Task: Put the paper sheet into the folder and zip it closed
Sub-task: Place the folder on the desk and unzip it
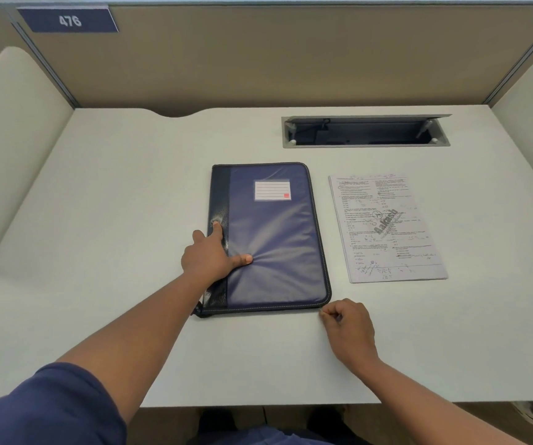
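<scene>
Two hands work at a blue zip folder [275,239] lying flat on the pale, matte tabletop [114,220]. What the right hand [350,329] holds is hard to make out: its fingers are curled with thumb and forefinger nipped together at the folder's near right corner, apparently on the zip pull, though the pull itself is too small to see. The left hand [209,255] lies spread on the folder's left side, forefinger on the dark, glossy spine strip and thumb pressing into the soft cover, which puckers in radiating creases around it. The folder is a rounded-corner rectangle with a dark stitched border and a white lined label [272,190] bearing a small red square. Its zip teeth are not discernible, so whether it is zipped I cannot tell. The paper sheet [387,228] lies just beside the folder on the right, apart from it, printed in fine, unreadable text with a slanted grey watermark. Beyond it, a hinged metal cable hatch [366,131] stands open, its inside dark.
</scene>
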The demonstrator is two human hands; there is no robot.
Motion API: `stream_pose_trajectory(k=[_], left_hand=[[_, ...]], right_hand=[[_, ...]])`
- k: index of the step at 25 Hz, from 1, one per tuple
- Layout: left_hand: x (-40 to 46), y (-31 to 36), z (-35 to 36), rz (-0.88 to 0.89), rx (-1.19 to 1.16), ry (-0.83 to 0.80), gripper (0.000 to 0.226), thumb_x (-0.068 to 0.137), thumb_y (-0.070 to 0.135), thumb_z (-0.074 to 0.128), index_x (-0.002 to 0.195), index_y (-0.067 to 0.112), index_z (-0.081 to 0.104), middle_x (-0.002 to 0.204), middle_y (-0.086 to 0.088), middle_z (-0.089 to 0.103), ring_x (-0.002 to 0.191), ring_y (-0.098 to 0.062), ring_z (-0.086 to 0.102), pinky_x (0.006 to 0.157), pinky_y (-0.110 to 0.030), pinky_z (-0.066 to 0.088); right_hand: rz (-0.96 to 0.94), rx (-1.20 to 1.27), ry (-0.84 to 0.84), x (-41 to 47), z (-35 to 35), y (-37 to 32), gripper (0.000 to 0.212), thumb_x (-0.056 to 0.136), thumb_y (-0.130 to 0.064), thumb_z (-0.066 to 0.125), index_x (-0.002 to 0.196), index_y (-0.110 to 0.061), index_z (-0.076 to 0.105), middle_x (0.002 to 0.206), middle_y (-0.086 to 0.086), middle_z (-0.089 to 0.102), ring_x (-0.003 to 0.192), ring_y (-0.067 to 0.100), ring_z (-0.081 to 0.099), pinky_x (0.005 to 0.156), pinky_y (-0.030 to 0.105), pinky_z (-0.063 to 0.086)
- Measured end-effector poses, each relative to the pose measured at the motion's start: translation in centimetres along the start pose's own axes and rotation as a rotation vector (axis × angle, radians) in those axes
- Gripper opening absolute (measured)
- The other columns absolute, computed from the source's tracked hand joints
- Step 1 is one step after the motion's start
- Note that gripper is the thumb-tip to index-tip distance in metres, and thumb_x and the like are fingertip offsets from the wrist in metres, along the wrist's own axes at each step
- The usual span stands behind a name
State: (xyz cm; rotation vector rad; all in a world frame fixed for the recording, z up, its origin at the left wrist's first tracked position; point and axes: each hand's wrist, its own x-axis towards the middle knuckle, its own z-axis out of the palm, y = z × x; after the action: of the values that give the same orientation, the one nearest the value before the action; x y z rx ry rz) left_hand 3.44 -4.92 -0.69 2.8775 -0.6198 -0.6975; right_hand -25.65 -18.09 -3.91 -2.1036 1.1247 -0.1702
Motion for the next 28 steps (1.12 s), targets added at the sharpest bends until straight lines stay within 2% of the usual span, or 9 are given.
stream_pose_trajectory(k=[4, 8, 11, 15, 19, 24, 28], left_hand=[[0.2, -0.2, 0.1, 0.003, -0.006, -0.004, 0.132, 0.055, 0.096, 0.063, 0.16, 0.036, 0.011, 0.133, -0.012, 0.044, 0.11, -0.039, 0.061, 0.077, -0.039, 0.047], [0.3, -0.3, 0.0, 0.006, -0.015, -0.009, 0.133, 0.052, 0.097, 0.064, 0.16, 0.036, 0.012, 0.133, -0.012, 0.044, 0.111, -0.038, 0.062, 0.075, -0.038, 0.045], [0.4, -0.1, 0.2, 0.01, -0.018, -0.003, 0.134, 0.053, 0.097, 0.063, 0.16, 0.035, 0.01, 0.134, -0.013, 0.044, 0.111, -0.04, 0.062, 0.078, -0.04, 0.048], [0.3, 0.1, 0.2, 0.015, -0.022, -0.011, 0.133, 0.055, 0.095, 0.064, 0.161, 0.035, 0.01, 0.135, -0.013, 0.044, 0.111, -0.039, 0.062, 0.083, -0.041, 0.051], [0.2, 0.1, 0.2, 0.016, -0.01, -0.008, 0.133, 0.054, 0.095, 0.066, 0.16, 0.036, 0.011, 0.135, -0.011, 0.045, 0.114, -0.038, 0.06, 0.082, -0.041, 0.049], [0.2, -0.1, 0.4, 0.021, -0.014, -0.008, 0.133, 0.053, 0.096, 0.063, 0.16, 0.036, 0.01, 0.134, -0.011, 0.044, 0.111, -0.038, 0.061, 0.077, -0.04, 0.047], [0.3, -0.1, 0.4, 0.021, -0.022, -0.014, 0.132, 0.054, 0.096, 0.063, 0.16, 0.037, 0.009, 0.132, -0.012, 0.045, 0.107, -0.037, 0.063, 0.074, -0.038, 0.045]], right_hand=[[-0.014, 0.003, 0.021, -1.0, 0.6, -0.4, 0.022, 0.087, -0.012, 0.071, 0.07, -0.025, 0.07, 0.071, -0.015, 0.064, 0.076, 0.014, 0.058, 0.064, 0.033, 0.047], [-0.052, -0.03, -0.008, -0.5, -0.3, 0.0, 0.016, 0.089, -0.015, 0.071, 0.077, -0.025, 0.073, 0.075, -0.018, 0.063, 0.081, 0.016, 0.058, 0.068, 0.033, 0.047], [-0.082, -0.047, 0.016, 0.2, -1.0, 0.1, 0.015, 0.09, -0.015, 0.071, 0.077, -0.022, 0.075, 0.072, -0.016, 0.063, 0.077, 0.016, 0.059, 0.065, 0.035, 0.049], [-0.112, -0.021, 0.006, -0.6, -0.4, 0.0, 0.017, 0.089, -0.009, 0.071, 0.076, -0.019, 0.076, 0.071, -0.01, 0.068, 0.076, 0.017, 0.058, 0.066, 0.034, 0.048], [-0.074, 0.023, 0.012, -0.8, -0.5, 0.3, 0.02, 0.09, -0.012, 0.07, 0.072, -0.021, 0.074, 0.068, -0.012, 0.067, 0.071, 0.01, 0.059, 0.061, 0.029, 0.044], [-0.094, -0.031, 0.043, -0.3, -1.0, 0.2, 0.023, 0.091, -0.011, 0.068, 0.068, -0.015, 0.069, 0.063, -0.005, 0.063, 0.068, 0.021, 0.056, 0.061, 0.037, 0.048], [-0.12, 0.006, 0.019, -1.7, 0.3, -0.2, 0.022, 0.089, -0.007, 0.069, 0.068, -0.013, 0.071, 0.061, -0.001, 0.065, 0.065, 0.021, 0.058, 0.06, 0.038, 0.049]])
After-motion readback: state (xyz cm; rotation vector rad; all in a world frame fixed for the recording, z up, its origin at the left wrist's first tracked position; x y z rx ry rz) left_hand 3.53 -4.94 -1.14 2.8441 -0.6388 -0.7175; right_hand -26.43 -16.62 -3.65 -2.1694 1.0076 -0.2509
